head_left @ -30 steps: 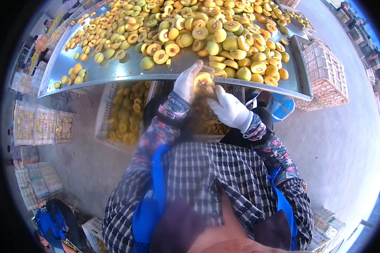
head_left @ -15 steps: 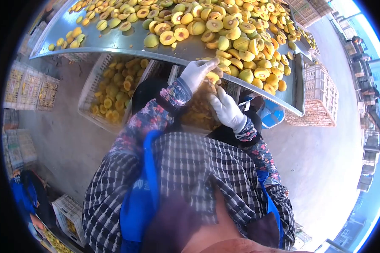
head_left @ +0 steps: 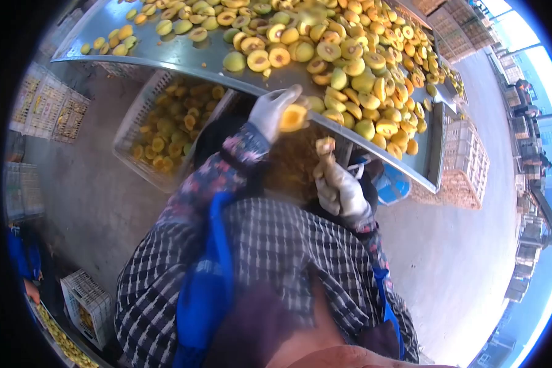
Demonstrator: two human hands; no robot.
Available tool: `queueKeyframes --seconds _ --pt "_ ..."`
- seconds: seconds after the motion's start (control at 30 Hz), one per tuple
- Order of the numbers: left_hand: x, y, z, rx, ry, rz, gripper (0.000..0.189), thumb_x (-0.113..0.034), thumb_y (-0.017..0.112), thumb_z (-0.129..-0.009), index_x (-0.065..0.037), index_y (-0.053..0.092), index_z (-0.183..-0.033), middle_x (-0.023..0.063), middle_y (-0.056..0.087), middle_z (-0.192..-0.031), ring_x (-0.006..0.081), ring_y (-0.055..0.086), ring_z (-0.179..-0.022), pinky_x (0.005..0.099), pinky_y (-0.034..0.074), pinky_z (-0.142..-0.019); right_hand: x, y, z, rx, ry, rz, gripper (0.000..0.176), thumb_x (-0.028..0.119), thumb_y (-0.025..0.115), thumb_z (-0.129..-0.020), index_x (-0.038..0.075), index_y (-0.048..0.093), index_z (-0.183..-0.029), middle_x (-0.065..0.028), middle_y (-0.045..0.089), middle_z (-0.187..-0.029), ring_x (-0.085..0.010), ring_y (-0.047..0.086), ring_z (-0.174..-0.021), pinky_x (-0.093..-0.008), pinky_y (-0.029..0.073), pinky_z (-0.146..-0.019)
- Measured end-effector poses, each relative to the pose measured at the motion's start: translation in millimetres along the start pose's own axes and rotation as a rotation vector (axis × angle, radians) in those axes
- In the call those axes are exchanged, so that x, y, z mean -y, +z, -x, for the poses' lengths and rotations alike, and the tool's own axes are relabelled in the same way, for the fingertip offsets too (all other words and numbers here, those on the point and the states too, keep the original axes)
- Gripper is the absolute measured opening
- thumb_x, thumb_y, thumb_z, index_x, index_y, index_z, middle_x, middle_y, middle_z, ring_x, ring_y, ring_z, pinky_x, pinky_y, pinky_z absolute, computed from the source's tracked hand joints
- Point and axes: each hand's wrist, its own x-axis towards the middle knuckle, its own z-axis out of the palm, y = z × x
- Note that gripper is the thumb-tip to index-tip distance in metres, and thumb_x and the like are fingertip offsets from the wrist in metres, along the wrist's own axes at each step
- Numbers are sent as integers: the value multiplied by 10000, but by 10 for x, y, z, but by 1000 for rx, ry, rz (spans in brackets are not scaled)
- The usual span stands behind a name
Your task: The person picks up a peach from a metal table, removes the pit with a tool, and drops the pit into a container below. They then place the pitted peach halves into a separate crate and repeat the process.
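One fruit half (head_left: 293,118), its cut face toward the camera, is at the middle of the frame, just beside the near edge of the table (head_left: 165,54). In my judgement the step in hand is pitting, and the next move calls for freeing the tip of the tool. The left hand (head_left: 272,114) pinches the half between thumb and fingers; the right hand (head_left: 343,191), apart from it, has curled fingers around what seems a small tool (head_left: 327,164), with a small piece (head_left: 325,145), perhaps the pit, at its tip

Fruit half (head_left: 293,117) in left hand (head_left: 268,114)
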Motion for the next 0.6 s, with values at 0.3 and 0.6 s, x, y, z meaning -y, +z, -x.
queueKeyframes --seconds 0.3,0.6 --pt "-1241 -916 -132 -506 423 -1788 460 -414 655 -810 -164 592 -1191 107 577 -1218 316 567 -1080 390 450 -936 -396 -508 -12 -171 -470 1516 514 139 510 -926 32 300 -1382 -242 619 -858 -375 632 -783 -411 493 -684" --pt "-906 -613 -1389 -215 188 -2197 441 -353 690 -741 -95 616 -1091 147 635 -1110 320 614 -1018 426 501 -850 -266 -211 -113 -53 -599 1546 541 185 540 -911 -17 322 -1364 -242 612 -1095 -400 595 -1009 -429 485 -836"
